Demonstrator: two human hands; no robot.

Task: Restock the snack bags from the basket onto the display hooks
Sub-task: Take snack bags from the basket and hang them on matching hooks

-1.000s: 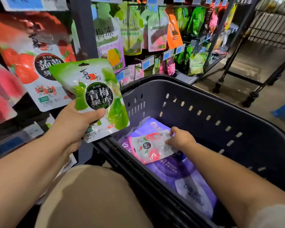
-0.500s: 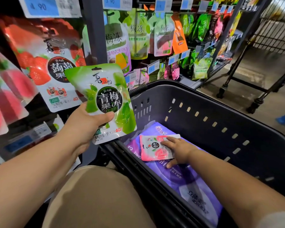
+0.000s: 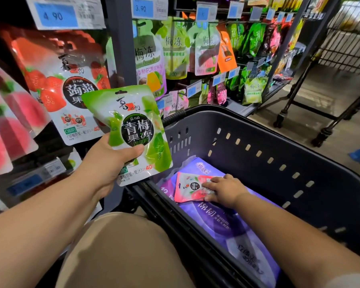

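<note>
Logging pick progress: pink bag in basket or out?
In: pink bag lies on the purple pack inside the basket, right hand touching it.

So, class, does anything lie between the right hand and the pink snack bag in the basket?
Nothing visible: the right hand rests its fingers on the pink snack bag, which lies uncovered atop a purple pack in the basket.

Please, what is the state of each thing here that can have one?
green snack bag: held up, not yet hung
left hand: grips green snack bag
pink snack bag: lying in basket on purple pack
right hand: fingers lie on pink snack bag
strawberry bag: hanging
</note>
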